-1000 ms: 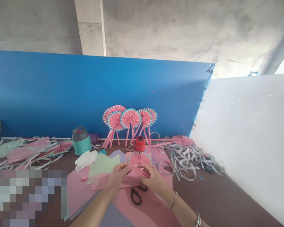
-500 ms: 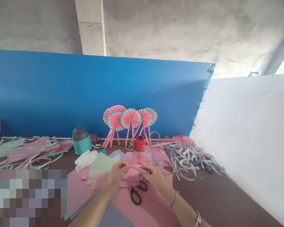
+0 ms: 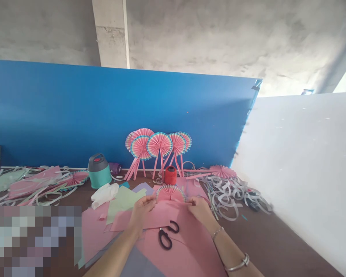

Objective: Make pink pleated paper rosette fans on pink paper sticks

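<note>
My left hand (image 3: 143,211) and my right hand (image 3: 201,211) are raised over the pink paper, a short way apart. The right fingers pinch the end of a thin pink paper strip (image 3: 181,202). Its other end runs toward the curled left fingers, pressed together; the strip blends into the pink behind it. Just beyond my hands lies a pleated pink paper fan (image 3: 171,193) with a pale, multicoloured edge. Black-handled scissors (image 3: 165,239) rest on the pink paper sheets (image 3: 184,250) below my hands, their blades hidden.
A red thread spool (image 3: 170,176) stands behind the fan. Several round paper fans (image 3: 159,145) lean against the blue partition (image 3: 75,107). A teal-and-grey container (image 3: 99,172) and crumpled white material (image 3: 105,195) stand left. Curled paper strips (image 3: 227,192) heap up at right, beside a white wall.
My right hand has moved right, away from the left, uncovering more of the pink paper and scissors. My left hand has barely moved.
</note>
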`<state>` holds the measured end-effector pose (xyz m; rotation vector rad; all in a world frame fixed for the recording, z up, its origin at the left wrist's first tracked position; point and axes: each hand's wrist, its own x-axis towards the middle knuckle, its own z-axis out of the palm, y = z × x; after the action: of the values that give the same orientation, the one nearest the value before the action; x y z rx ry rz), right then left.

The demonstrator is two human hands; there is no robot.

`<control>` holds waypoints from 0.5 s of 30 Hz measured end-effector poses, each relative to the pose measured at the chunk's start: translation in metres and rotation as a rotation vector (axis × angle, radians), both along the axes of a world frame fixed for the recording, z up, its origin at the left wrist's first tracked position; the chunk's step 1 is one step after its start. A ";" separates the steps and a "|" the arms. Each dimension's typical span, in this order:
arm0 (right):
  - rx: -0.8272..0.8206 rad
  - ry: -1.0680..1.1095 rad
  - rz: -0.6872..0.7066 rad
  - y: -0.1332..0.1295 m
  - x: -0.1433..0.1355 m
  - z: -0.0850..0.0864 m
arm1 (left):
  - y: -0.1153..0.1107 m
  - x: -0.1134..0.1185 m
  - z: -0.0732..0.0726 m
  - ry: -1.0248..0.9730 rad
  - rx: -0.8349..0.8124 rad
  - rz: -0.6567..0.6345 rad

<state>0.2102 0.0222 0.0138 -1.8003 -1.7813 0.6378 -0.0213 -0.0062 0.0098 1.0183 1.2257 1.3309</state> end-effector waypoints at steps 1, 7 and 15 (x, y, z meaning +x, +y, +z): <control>0.014 -0.046 -0.010 0.000 0.002 0.001 | 0.000 -0.001 0.000 0.004 -0.001 0.003; 0.032 -0.215 -0.037 -0.005 0.002 0.004 | 0.000 -0.001 0.000 0.023 -0.007 0.009; 0.010 -0.280 -0.008 -0.001 0.003 -0.005 | 0.001 -0.001 -0.002 0.047 -0.014 -0.001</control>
<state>0.2133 0.0214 0.0089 -1.9673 -1.9493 0.3864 -0.0226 -0.0053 0.0075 1.0457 1.2672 1.3026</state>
